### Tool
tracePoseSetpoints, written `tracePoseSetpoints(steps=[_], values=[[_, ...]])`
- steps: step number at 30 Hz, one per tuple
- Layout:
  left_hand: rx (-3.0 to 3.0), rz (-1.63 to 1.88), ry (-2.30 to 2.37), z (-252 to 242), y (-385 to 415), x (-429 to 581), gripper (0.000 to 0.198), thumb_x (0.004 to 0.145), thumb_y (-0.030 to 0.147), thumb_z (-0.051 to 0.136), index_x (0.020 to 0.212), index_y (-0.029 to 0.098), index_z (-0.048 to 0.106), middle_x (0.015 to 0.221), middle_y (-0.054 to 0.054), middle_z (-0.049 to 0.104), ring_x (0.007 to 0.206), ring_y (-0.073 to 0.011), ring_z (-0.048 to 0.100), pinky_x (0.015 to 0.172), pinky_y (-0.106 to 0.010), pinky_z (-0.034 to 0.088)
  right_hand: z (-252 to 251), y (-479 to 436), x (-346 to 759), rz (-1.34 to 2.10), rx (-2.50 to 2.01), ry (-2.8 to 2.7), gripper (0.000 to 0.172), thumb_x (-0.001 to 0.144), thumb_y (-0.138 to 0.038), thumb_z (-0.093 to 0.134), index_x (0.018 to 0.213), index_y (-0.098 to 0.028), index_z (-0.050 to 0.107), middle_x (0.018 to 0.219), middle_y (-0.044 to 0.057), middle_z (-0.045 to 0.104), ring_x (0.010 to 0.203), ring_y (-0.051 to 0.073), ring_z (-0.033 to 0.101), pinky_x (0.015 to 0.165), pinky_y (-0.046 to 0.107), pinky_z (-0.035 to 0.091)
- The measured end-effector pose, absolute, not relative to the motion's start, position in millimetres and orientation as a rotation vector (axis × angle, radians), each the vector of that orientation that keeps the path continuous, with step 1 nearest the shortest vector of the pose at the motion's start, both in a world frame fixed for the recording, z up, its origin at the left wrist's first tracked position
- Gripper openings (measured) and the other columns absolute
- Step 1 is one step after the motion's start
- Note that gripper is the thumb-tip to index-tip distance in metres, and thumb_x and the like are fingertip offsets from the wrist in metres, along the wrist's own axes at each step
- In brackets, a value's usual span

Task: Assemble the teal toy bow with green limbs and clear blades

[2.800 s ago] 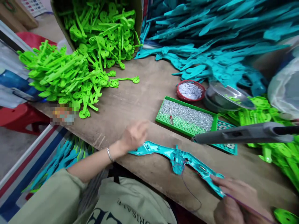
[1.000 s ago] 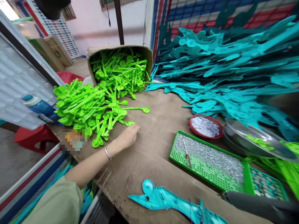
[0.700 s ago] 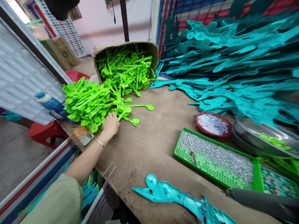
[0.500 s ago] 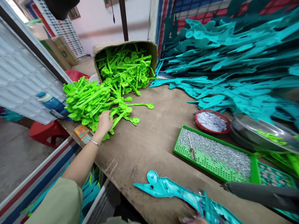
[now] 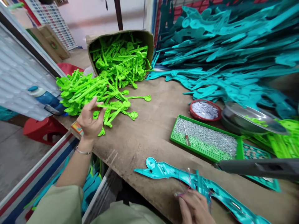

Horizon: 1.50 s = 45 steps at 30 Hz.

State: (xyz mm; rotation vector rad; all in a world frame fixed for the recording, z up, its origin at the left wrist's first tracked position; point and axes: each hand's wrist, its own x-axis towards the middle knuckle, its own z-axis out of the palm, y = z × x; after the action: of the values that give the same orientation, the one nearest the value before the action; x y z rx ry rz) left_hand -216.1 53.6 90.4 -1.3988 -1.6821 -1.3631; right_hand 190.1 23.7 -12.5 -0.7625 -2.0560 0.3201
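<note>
My left hand [image 5: 90,120] is raised at the near edge of a heap of bright green plastic pieces [image 5: 85,88]. Its thumb and fingers are apart, and green shows through the gap between them. At the lower right, my right hand [image 5: 196,207] pinches thin purple and red wires [image 5: 188,182], with a small pale end poking out past the fingertips. Those wires run over a long teal plastic shell [image 5: 163,170], which lies along the front of the table with its hollow inside facing up.
A cardboard box [image 5: 150,46] on its side spills more green pieces. Teal shells [image 5: 224,59] are stacked at the back right. A green tray [image 5: 174,137] contains screws and a screwdriver [image 5: 187,137]. Beside it are a red basket [image 5: 192,113], a metal bowl [image 5: 273,124] and a dark tool [image 5: 252,168].
My left hand has turned and its fingers have spread apart from a curled pose on the green pieces. My right hand has come further into view at the wires. The camera view has shifted.
</note>
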Motion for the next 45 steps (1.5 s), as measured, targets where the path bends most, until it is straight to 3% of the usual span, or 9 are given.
tracePoseSetpoints(steps=[3,5,8,12,20,33,45], values=[[-1.420,-1.463,-1.805,114.1,50.2,-190.1,0.025,0.078,0.032,0.080,0.098,0.021,0.069,0.082,0.002,0.067,0.077,-0.0140,0.066,0.080,-0.030,0.054,6.2,37.8,182.9,0.329,-0.878,-2.007,0.011,0.095,-0.015,0.053,0.096,-0.021,0.061,0.079,0.002,0.070,0.073,0.018,0.066,0.078,0.035,0.052],[-1.471,-1.637,-2.031,120.0,57.7,-173.5,0.021,0.078,0.036,0.079,0.084,0.018,0.068,0.073,0.004,0.063,0.069,-0.0121,0.062,0.071,-0.027,0.054,12.2,49.0,171.8,0.375,-1.015,-1.981,0.012,0.098,-0.019,0.049,0.099,-0.022,0.061,0.087,0.004,0.073,0.080,0.019,0.068,0.077,0.034,0.052],[-1.701,-1.990,-2.465,106.4,77.7,-153.3,0.026,0.077,0.038,0.078,0.076,0.017,0.064,0.065,0.004,0.058,0.057,-0.0111,0.060,0.056,-0.024,0.053,8.4,63.4,149.2,0.518,-1.148,-2.010,0.018,0.100,-0.031,0.046,0.096,-0.022,0.061,0.087,0.006,0.073,0.079,0.021,0.068,0.072,0.033,0.052],[-1.731,-2.247,-2.870,65.2,97.9,-134.4,0.030,0.073,0.036,0.081,0.073,0.016,0.060,0.061,0.004,0.057,0.051,-0.0104,0.059,0.050,-0.023,0.055,-10.6,71.1,128.6,0.702,-1.254,-2.014,0.027,0.102,-0.038,0.040,0.093,-0.021,0.059,0.086,0.007,0.072,0.079,0.022,0.068,0.073,0.035,0.052],[-1.516,-2.283,-3.122,14.6,93.6,-116.5,0.027,0.069,0.030,0.081,0.074,0.014,0.060,0.058,0.006,0.057,0.047,-0.0063,0.056,0.048,-0.018,0.055,-26.0,60.9,137.8,0.642,-1.326,-2.034,0.025,0.102,-0.035,0.039,0.095,-0.021,0.058,0.088,0.009,0.071,0.082,0.024,0.066,0.077,0.037,0.050],[-1.778,-2.246,-3.002,-9.6,71.6,-109.7,0.045,0.067,0.029,0.078,0.107,0.015,0.062,0.063,0.008,0.059,0.051,-0.0092,0.062,0.050,-0.022,0.059,-34.5,50.6,149.6,0.451,-1.427,-2.023,0.031,0.105,-0.037,0.033,0.099,-0.020,0.059,0.086,0.010,0.069,0.080,0.024,0.064,0.073,0.037,0.050],[-1.753,-2.214,-2.949,-15.1,83.0,-105.4,0.043,0.066,0.026,0.076,0.104,0.014,0.062,0.061,0.007,0.058,0.052,-0.0108,0.062,0.051,-0.022,0.056,-33.0,51.1,155.7,0.435,-1.485,-2.001,0.033,0.105,-0.038,0.033,0.098,-0.020,0.059,0.085,0.010,0.068,0.079,0.024,0.064,0.073,0.038,0.050]])
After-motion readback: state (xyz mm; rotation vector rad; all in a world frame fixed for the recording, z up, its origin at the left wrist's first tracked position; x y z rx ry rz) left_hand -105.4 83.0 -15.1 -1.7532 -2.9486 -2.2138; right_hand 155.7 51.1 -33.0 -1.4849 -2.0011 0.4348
